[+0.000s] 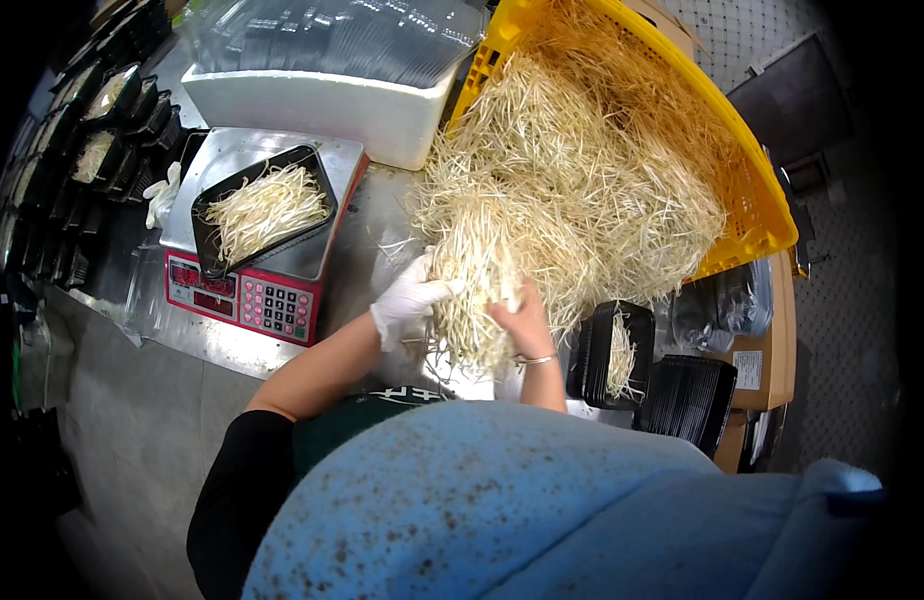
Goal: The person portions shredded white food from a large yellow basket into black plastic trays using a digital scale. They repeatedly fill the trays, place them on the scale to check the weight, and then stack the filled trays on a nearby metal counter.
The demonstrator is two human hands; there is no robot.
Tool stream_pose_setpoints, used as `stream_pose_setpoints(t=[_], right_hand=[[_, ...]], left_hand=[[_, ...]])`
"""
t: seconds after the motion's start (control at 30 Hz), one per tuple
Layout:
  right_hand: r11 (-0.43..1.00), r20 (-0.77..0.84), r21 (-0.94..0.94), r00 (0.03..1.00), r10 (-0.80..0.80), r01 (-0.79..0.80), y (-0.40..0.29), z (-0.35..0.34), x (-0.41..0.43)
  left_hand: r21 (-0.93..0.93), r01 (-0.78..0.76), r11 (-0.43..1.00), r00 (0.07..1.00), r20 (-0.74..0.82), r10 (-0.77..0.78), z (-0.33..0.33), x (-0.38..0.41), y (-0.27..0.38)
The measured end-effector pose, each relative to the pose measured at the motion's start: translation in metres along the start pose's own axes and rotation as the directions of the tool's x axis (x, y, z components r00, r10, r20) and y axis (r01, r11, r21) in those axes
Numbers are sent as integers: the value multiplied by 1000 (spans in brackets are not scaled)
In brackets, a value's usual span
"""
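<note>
My left hand (pixel 411 298), in a white glove, grips one side of a loose bunch of bean sprouts (pixel 473 307). From the other side, my right hand (pixel 529 321) has its fingers in the same bunch, with a bracelet at its wrist. The bunch merges with a large heap of bean sprouts (pixel 582 187) that spills out of a tipped yellow plastic crate (pixel 762 202). To the left, a black plastic tray (pixel 312 161) of sprouts rests at a slant on a red digital scale (pixel 241 300). Part of my right hand's fingers is hidden among the sprouts.
A white foam box (pixel 312 105) of clear plastic lids stands behind the scale. Filled black trays (pixel 98 157) are stacked at far left beside a white glove (pixel 162 196). At right are a black tray with some sprouts (pixel 593 352), nested trays (pixel 687 397) and a cardboard box (pixel 781 337).
</note>
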State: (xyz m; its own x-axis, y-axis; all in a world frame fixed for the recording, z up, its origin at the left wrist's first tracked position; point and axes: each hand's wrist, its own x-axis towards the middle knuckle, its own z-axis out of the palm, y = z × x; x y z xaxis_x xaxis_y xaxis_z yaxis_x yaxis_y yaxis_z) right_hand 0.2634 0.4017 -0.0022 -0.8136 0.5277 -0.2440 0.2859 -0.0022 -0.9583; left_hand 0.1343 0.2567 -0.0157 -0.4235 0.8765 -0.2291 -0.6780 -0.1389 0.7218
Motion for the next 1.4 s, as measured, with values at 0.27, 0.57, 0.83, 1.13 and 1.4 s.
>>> stream_pose_setpoints(t=[0.27,0.57,0.83,1.13,1.4], right_hand=[[616,-226,-788,924,-307,12,32,-59,-14],[685,0,-713,978,-209,146,42,36,16],[731,-81,-662,954,-289,165,58,-1,7],[309,101,-920,908,-408,241,87,50,-53],[691,-59,-681,922,-382,243,36,25,32]], left_hand=[[279,86,956,979,-202,-30,-90,-20,-15],[943,42,329,898,-180,402,-33,-2,-41],[143,34,989,999,-39,-28,-76,-17,-3],[359,-87,929,916,-337,216,-104,-27,-19],[596,19,802,831,-456,319,-121,-19,-32]])
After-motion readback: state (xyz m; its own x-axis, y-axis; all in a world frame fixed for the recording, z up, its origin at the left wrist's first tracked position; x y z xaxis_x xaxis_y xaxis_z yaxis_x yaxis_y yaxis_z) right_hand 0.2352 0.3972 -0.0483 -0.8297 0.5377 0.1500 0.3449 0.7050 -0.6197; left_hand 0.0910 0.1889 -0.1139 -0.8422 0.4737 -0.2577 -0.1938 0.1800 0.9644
